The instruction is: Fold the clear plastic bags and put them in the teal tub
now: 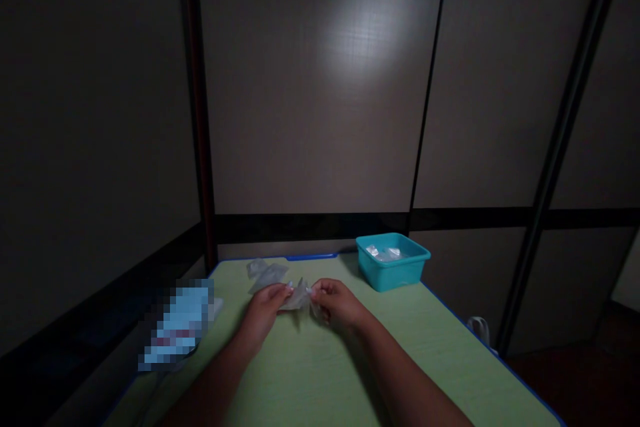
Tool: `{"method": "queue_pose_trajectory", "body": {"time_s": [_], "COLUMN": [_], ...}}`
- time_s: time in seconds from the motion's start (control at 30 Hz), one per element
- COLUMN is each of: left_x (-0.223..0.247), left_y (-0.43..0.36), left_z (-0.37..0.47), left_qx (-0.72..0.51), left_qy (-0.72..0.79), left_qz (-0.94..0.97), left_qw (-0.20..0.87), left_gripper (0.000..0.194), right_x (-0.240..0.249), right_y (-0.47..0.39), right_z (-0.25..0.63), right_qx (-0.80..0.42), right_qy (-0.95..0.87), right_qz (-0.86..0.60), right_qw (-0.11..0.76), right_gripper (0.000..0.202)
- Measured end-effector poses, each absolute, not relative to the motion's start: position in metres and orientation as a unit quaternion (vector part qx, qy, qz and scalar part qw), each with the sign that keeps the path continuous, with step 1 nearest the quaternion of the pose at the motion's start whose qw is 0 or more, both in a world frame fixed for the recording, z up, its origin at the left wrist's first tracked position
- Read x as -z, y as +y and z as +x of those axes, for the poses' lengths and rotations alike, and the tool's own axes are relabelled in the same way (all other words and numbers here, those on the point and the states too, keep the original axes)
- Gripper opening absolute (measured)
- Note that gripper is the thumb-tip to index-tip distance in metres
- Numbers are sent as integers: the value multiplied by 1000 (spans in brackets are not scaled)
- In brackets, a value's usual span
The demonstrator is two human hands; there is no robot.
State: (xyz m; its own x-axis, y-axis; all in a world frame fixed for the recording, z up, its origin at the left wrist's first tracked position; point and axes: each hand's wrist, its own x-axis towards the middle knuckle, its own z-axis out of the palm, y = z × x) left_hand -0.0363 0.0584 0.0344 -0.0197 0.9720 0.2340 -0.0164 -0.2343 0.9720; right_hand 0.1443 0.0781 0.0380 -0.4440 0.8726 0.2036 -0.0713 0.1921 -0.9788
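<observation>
A small clear plastic bag [299, 296] is stretched between my two hands above the green table [310, 373]. My left hand [265, 310] pinches its left side between thumb and fingers. On the other side, the closed fingers of my right hand [334, 300] grip the bag's right edge. Just behind my left hand, more clear plastic bags [270, 275] lie on the table. A teal basket [393, 275] stands at the back right, with shiny clear plastic packets [387, 253] inside.
At the table's left edge is a light-blue, pixelated object [183, 323] with a cable below it. Tall panelled doors [320, 100] rise behind the table. A whitish looped item [479, 329] shows beyond the right edge.
</observation>
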Motion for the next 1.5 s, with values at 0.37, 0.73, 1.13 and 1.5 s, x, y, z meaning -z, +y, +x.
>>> {"method": "queue_pose_trajectory", "body": {"time_s": [0.37,0.73,1.13,1.5], "left_x": [-34,-31,-34,-27], "left_y": [57,66,63,59], "left_z": [-38,-40,-47,-33], "left_qx": [-603,-656,-719,-627], "left_qy": [406,275,423,263], "left_qz": [492,326,281,376], "left_qw": [479,623,475,629], "left_gripper": [40,20,13,30], "right_x": [-23,-37,-34,-45], "right_y": [83,72,84,81], "right_z": [142,142,149,149], "right_qx": [-470,-541,-312,-455], "right_qy": [-698,-670,-748,-600], "right_qz": [-364,-323,-374,-365], "right_qw": [400,393,451,548], "right_gripper": [28,46,35,36]}}
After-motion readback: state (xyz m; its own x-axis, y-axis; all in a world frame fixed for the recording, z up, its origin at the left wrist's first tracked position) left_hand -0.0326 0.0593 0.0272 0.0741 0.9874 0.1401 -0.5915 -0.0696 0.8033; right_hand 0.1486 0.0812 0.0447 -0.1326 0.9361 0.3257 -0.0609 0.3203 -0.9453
